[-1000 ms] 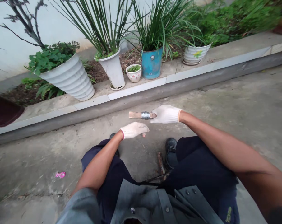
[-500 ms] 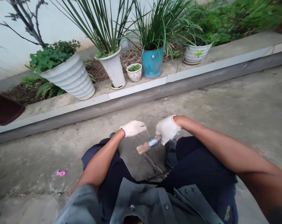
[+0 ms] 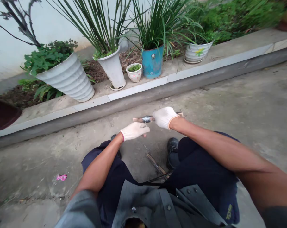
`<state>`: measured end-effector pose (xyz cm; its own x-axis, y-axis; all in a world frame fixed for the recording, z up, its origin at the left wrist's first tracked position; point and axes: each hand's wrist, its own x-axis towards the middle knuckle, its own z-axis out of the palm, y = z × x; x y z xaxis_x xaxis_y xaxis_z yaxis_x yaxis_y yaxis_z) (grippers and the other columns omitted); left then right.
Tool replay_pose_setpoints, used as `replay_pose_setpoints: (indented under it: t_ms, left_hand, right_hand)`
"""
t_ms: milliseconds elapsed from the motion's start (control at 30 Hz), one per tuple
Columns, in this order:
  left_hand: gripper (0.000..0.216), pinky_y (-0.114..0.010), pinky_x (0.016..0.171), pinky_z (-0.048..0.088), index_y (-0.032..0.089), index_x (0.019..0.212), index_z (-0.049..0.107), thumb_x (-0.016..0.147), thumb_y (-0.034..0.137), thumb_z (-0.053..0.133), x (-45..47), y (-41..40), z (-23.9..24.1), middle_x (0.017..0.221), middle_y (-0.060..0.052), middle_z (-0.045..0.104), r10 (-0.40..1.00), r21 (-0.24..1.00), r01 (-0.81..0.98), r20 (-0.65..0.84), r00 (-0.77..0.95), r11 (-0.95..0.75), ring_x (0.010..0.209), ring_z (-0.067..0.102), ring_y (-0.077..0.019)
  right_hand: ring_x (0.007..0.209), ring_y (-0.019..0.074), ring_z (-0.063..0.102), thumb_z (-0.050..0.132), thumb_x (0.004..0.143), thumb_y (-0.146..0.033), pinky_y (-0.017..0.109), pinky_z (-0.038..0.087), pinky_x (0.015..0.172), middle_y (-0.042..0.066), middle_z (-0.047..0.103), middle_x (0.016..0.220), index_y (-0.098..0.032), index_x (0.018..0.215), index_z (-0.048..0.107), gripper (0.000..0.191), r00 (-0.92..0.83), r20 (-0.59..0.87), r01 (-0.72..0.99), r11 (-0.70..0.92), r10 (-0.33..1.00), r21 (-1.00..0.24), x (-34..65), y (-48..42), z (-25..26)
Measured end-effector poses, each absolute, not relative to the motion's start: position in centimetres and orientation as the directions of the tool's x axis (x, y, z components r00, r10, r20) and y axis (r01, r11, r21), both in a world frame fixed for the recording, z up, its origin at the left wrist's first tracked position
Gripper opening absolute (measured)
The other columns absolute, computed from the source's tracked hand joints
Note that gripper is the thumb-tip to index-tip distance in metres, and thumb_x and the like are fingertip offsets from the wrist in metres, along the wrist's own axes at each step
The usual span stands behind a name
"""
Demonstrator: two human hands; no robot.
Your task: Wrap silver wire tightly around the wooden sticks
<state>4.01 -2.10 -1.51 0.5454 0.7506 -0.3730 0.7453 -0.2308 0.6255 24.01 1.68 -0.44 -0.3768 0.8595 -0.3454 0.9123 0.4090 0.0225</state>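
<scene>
Both my hands wear white knit gloves. My right hand (image 3: 164, 117) grips a flat wooden stick (image 3: 138, 119) that has silver wire (image 3: 147, 119) wound around its middle; the stick points left, roughly level, over the concrete ground. My left hand (image 3: 134, 130) is just below and left of the wire coil, fingers pinched together, apparently on a thin wire strand that is too fine to make out. I am seated with knees apart. A rusty metal tool (image 3: 156, 164) lies on the ground between my black shoes (image 3: 172, 151).
A raised curb (image 3: 138, 95) runs across ahead, lined with potted plants: a white ribbed pot (image 3: 67, 80), a tall white pot (image 3: 113, 69), a small bowl pot (image 3: 134, 73), a blue pot (image 3: 152, 64), a striped pot (image 3: 196, 53). A pink scrap (image 3: 61, 177) lies at left.
My right hand swung the wire-wound stick down toward my feet, then back up to level, pointing left. My left hand stayed almost in place near the coil.
</scene>
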Motion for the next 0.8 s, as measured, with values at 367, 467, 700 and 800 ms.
replay_pose_setpoints:
  t_ms: [367,467,700,800]
  left_hand:
    - [0.043,-0.025,0.067,0.04,0.019,0.077,0.073,0.094,0.046,0.045,3.4,-2.0,-1.2,0.079,0.001,0.072,0.749,0.633,0.732,-0.351,0.562,-0.253,0.068,0.057,-0.0124]
    - [0.042,-0.023,0.074,0.043,0.02,0.084,0.076,0.095,0.046,0.045,2.9,-2.4,-0.7,0.089,0.001,0.074,0.738,0.641,0.729,-0.368,0.565,-0.239,0.079,0.061,-0.0134]
    - [0.045,-0.027,0.087,0.045,0.023,0.114,0.075,0.092,0.053,0.05,2.7,-2.7,-8.4,0.114,-0.007,0.074,0.613,0.451,0.835,-0.574,0.542,-0.316,0.095,0.065,-0.0224]
    - [0.042,-0.03,0.088,0.045,0.017,0.114,0.075,0.087,0.045,0.059,4.2,-3.4,-16.3,0.116,-0.015,0.073,0.523,0.234,0.894,-0.743,0.418,-0.382,0.101,0.066,-0.0269]
  right_hand:
    - [0.088,0.0343,0.069,0.046,0.093,-0.04,0.04,0.045,0.072,0.02,0.074,0.096,-0.016,0.105,0.076,0.041,-0.442,-0.278,0.892,0.45,0.853,-0.039,24.8,1.6,-0.6]
    - [0.089,0.0355,0.068,0.047,0.092,-0.036,0.042,0.044,0.074,0.021,0.073,0.094,-0.015,0.103,0.076,0.037,-0.439,-0.228,0.898,0.436,0.869,-0.067,24.6,0.9,-0.5]
    - [0.085,0.0297,0.067,0.05,0.093,-0.05,0.037,0.043,0.074,0.02,0.073,0.091,-0.013,0.104,0.075,0.046,-0.404,-0.266,0.914,0.397,0.875,-0.082,25.1,1.0,-0.1]
    - [0.089,0.0301,0.067,0.051,0.092,-0.055,0.038,0.043,0.076,0.021,0.072,0.095,-0.01,0.105,0.074,0.052,-0.42,-0.291,0.906,0.414,0.86,-0.085,25.7,1.0,0.1]
